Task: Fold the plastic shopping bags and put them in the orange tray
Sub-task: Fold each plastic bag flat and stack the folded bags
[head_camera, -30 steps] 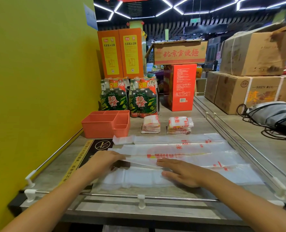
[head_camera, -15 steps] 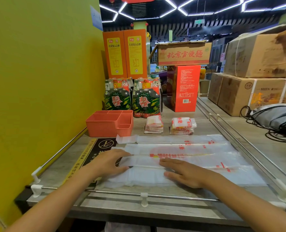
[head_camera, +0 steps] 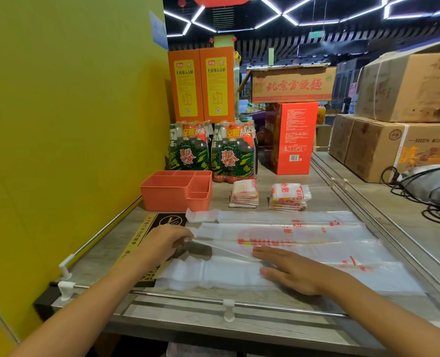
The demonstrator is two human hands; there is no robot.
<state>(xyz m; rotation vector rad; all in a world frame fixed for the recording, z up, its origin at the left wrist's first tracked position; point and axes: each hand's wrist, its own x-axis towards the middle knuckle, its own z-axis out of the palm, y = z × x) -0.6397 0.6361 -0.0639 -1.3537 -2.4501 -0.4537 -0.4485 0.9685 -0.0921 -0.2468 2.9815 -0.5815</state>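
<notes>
While left hand [head_camera: 162, 243] pinches, thin translucent plastic bag [head_camera: 303, 243] creases.

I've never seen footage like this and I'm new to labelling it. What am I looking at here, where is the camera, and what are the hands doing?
There is no machine: a person wears a wide-angle camera on the head, looking forward and down at their own bare hands on a shop counter. The left hand pinches and lifts the edge of a clear plastic bag spread flat. The right hand lies flat on the bag, pressing it down. Behind are an orange tray with compartments, two stacks of folded bags, bottle packs and cardboard boxes.
</notes>
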